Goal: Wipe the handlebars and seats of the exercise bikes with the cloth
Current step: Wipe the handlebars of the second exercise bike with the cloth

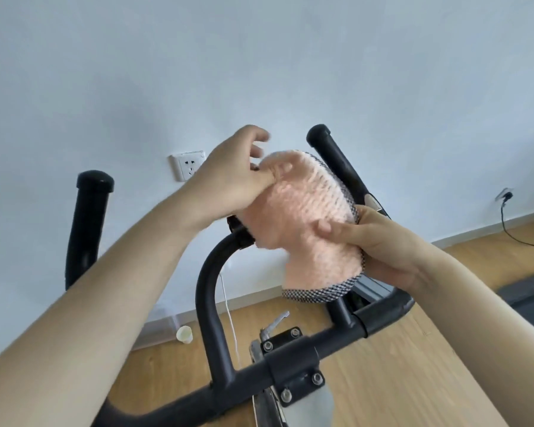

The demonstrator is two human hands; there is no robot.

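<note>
Head view: the cloth [302, 220] is spread over the middle of the handlebar [210, 291], between its two upright grips. The left hand [228, 183] pinches its top edge; the right hand [383, 245] clamps its right side. A loose pinch could let it drop to the floor.

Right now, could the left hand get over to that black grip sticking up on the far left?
Probably yes. The left hand is pinching the pink cloth above the middle bar, and nothing stands between it and the left grip. It would have to let go of the cloth or carry it along.
</note>
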